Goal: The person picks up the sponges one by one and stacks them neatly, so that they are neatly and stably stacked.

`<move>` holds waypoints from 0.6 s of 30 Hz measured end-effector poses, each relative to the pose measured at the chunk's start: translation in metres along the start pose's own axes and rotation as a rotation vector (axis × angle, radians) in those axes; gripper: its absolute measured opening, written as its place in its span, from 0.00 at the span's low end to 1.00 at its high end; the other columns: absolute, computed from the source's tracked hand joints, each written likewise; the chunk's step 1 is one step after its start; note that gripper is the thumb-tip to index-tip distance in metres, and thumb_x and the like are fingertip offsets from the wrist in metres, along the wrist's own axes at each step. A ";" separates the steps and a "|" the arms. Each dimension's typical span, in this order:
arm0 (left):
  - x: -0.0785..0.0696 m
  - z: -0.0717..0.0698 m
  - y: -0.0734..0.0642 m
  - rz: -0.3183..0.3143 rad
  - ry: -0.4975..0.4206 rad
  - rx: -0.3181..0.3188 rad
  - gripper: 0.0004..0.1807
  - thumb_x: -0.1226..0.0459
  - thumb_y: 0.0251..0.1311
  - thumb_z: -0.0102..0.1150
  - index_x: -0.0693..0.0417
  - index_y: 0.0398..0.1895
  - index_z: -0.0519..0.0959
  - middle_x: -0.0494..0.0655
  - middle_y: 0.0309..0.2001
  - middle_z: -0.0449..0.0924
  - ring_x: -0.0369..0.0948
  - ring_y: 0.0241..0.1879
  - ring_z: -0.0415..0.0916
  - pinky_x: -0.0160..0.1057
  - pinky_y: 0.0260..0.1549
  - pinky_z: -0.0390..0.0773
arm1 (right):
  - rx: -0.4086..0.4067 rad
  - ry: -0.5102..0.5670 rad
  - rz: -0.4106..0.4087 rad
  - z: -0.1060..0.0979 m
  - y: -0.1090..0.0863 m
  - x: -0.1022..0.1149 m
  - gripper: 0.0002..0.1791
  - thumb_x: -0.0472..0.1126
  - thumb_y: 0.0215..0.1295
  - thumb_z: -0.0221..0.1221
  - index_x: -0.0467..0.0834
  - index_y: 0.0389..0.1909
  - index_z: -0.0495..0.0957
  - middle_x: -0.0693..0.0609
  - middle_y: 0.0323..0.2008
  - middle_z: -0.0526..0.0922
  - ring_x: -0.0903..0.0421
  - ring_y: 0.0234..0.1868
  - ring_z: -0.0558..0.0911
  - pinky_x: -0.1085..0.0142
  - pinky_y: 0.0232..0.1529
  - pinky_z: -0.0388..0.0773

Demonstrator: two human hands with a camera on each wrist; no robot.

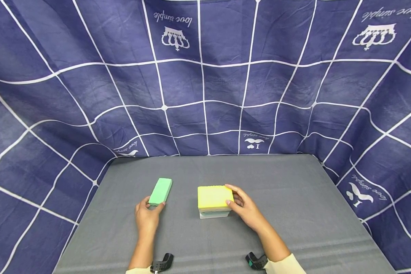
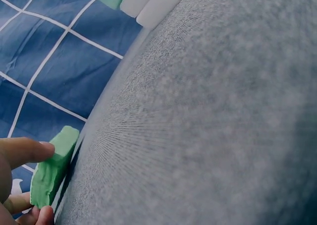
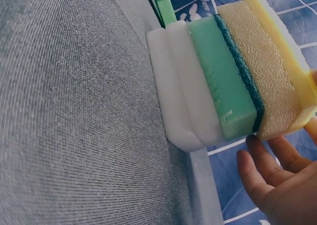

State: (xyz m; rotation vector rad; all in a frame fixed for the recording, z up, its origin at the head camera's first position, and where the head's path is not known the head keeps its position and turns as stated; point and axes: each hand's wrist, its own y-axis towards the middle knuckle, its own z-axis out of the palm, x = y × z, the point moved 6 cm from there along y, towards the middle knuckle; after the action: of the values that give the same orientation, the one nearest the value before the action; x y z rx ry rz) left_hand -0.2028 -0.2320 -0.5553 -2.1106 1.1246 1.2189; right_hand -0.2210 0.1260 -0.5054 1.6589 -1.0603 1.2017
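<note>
A stack of sponges stands in the middle of the table. From the bottom it has two white sponges, a green sponge with a dark scouring layer, a beige sponge and a yellow sponge on top. My right hand grips the yellow sponge at its right side, thumb at the near corner and forefinger at the far one. Other fingers spread beside the stack in the right wrist view. To the left, my left hand holds a light green sponge by its near end, between thumb and fingers.
Grey cloth covers the table. A blue curtain with white grid lines hangs behind it and along both sides. Dark bands sit at both wrists, close above the near part of the table.
</note>
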 end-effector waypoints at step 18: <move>-0.009 -0.002 -0.005 -0.058 -0.302 0.031 0.37 0.66 0.58 0.70 0.58 0.71 0.68 0.61 0.64 0.70 0.50 0.51 0.76 0.17 0.35 0.72 | -0.001 -0.013 -0.039 -0.002 0.003 0.000 0.31 0.41 0.71 0.62 0.44 0.73 0.67 0.43 0.68 0.74 0.61 0.63 0.77 0.74 0.60 0.74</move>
State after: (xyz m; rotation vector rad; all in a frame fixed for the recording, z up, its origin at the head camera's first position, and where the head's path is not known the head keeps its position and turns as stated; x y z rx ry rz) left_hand -0.2003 -0.2268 -0.5461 -1.8444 0.9350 1.4249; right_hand -0.2240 0.1265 -0.5045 1.6811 -1.0316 1.1661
